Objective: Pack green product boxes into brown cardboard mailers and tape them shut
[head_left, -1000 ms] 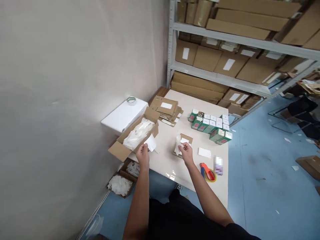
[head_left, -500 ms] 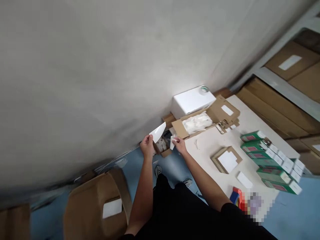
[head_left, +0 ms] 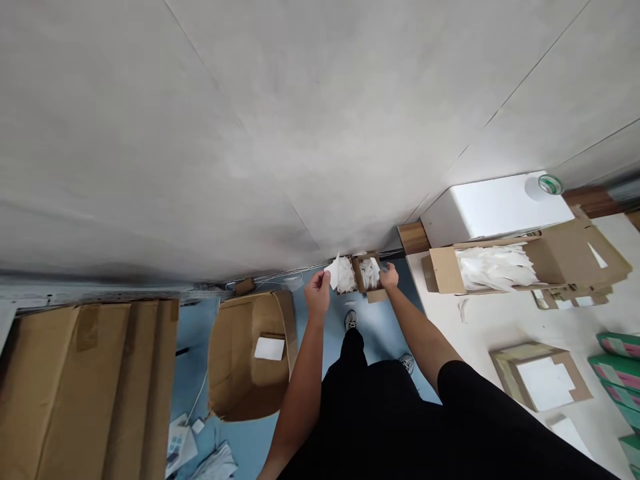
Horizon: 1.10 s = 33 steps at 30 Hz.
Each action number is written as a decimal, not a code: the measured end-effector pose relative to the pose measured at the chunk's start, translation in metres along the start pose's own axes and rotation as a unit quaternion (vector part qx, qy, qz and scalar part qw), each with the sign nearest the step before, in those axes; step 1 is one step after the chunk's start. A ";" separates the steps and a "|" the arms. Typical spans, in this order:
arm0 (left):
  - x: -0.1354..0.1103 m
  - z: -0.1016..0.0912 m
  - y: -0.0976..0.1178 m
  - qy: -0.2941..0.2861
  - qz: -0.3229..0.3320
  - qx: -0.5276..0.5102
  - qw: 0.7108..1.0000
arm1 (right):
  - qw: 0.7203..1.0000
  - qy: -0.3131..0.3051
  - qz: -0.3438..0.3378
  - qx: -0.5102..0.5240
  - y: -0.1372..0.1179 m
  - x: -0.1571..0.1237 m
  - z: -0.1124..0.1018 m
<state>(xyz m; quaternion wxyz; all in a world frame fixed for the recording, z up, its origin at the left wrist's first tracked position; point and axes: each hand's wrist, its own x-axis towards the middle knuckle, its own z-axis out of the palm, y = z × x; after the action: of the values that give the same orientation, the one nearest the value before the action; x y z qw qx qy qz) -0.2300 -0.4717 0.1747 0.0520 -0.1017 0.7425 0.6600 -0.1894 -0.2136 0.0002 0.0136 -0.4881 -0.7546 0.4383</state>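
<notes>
My left hand [head_left: 319,292] pinches a white paper piece [head_left: 333,272] with a pointed upper corner, held out over the floor near the wall. My right hand [head_left: 389,276] reaches down at the right side of a small open carton [head_left: 374,295] full of white scraps [head_left: 369,273]. Its fingers are curled together; whether a white slip is still between them is too small to make out. Left of that carton, a second small box holds crumpled white scraps [head_left: 346,275], partly behind the paper.
On the white table [head_left: 470,340] at right lie a long open carton [head_left: 443,270] of white strips, a white box [head_left: 510,207] with a tape roll [head_left: 551,185], and green boxes [head_left: 620,363]. A big open carton [head_left: 235,347] stands left on the blue floor; tall cartons [head_left: 90,387] stand beyond.
My view has swung left, so the table sits farther right. My right hand has moved from holding a small white piece before me to beside the small carton. My left hand keeps its paper.
</notes>
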 end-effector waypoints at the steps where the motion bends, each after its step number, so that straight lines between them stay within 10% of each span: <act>1: 0.001 0.000 -0.001 -0.006 -0.004 0.001 1.000 | 1.000 0.008 0.001 0.014 0.000 -0.002 0.001; 12: -0.001 0.100 0.010 -0.158 0.029 -0.023 0.987 | 0.955 0.039 -0.067 0.287 -0.023 -0.095 -0.096; 20: -0.092 0.199 0.052 -0.348 0.198 0.020 0.916 | 0.893 0.036 -0.057 0.445 -0.043 -0.145 -0.228; 33: -0.311 0.324 0.044 -0.588 0.361 0.071 0.721 | 0.783 0.324 0.041 0.530 0.127 -0.195 -0.410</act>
<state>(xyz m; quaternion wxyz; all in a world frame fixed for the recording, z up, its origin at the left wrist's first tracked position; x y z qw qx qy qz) 0.0446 -0.1200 0.2431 0.2427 0.5864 0.5878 0.5017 0.1884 -0.0763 0.2468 0.4954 -0.5482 -0.3340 0.5852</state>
